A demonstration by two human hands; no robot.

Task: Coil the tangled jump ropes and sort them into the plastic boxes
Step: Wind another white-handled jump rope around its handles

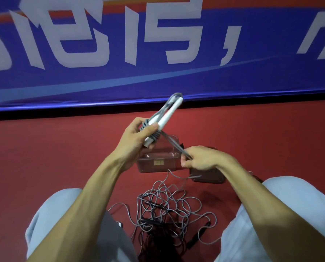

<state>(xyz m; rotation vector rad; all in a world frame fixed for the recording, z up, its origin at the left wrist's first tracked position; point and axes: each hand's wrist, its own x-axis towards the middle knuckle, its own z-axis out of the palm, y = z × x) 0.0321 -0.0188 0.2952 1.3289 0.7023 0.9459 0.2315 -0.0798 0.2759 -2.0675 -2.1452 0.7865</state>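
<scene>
Pale grey trouser knees (pixel 50 214) frame a tangled heap of grey and black jump ropes (pixel 167 210) lying on the red floor (pixel 44 157). Above the heap, the left hand (pixel 137 137) grips a pair of white rope handles (pixel 169 114) with grey cord wound round them, tilted up and away. The right hand (pixel 205 157) pinches the taut grey cord strand (pixel 172 141) running from that bundle. Beneath the hands stand a clear plastic box (pixel 156 163) and, just to its right, a darker box (pixel 207 179). A blue banner with white characters (pixel 158 72) hangs behind.

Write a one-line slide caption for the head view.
Left hand grips white handles wrapped in grey cord; right hand holds the cord taut above a clear box and tangled ropes.
</scene>
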